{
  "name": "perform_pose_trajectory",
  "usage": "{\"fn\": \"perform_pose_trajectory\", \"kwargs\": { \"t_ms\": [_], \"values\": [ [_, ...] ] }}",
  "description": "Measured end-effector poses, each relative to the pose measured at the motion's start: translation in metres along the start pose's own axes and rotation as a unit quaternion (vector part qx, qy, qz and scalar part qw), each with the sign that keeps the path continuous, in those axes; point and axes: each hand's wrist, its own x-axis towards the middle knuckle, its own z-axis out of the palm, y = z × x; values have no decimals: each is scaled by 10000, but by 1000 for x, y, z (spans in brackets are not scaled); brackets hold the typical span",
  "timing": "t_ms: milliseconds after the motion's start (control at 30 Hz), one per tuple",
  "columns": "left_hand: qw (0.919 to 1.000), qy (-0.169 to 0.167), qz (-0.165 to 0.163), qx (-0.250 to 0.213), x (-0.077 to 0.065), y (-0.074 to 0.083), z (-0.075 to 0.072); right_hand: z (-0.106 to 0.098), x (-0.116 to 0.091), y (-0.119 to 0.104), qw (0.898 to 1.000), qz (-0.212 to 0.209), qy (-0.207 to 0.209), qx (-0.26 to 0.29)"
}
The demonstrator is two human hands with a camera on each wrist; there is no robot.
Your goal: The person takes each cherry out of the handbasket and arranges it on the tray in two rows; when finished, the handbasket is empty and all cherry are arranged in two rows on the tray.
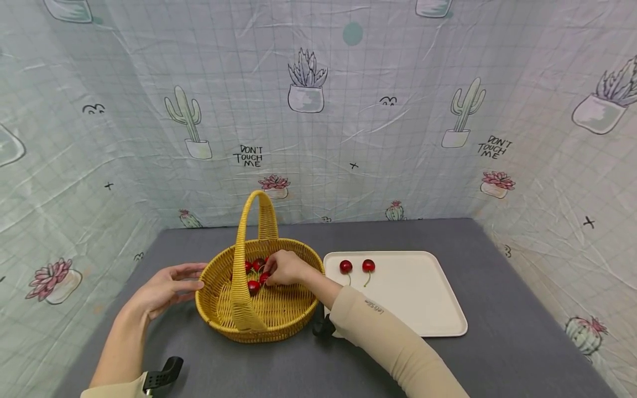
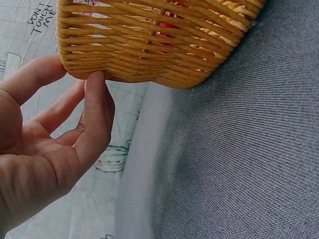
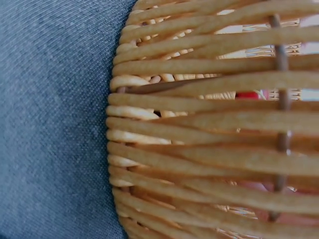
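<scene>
Seen from the head view, the person wore a cream top with long, close-fitting sleeves. The right sleeve [image 1: 398, 345], at five o'clock, showed soft creases along its length and a short line of dark lettering [image 1: 374, 307] near the cuff, too small to read. Between seven and eight o'clock, the left sleeve [image 1: 113, 391] showed only its edge, in the same cream. Just beyond that edge sat a black wrist mount [image 1: 164, 373], its strap finely notched, its outer end rounded and bent. At six o'clock another black piece [image 1: 323, 325] lay against the right forearm, partly hidden. The left hand [image 1: 171, 286] and right hand [image 1: 283, 268] were bare.
</scene>
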Motion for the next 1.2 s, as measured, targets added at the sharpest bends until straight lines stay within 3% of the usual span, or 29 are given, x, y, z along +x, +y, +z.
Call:
{"fn": "perform_pose_trajectory", "kwargs": {
  "t_ms": [567, 933, 1200],
  "values": [
    [10000, -29, 17, -69, -1, 0, 0, -23, -20, 6, 9988, -272, -53, 397],
    [9999, -5, 43, -132, 1, -2, 1, -48, -48, 9, 9969, -418, 51, 662],
    [9998, -4, 45, -171, 0, -2, 0, -68, -68, 15, 9908, -522, 81, 1244]
  ]
}}
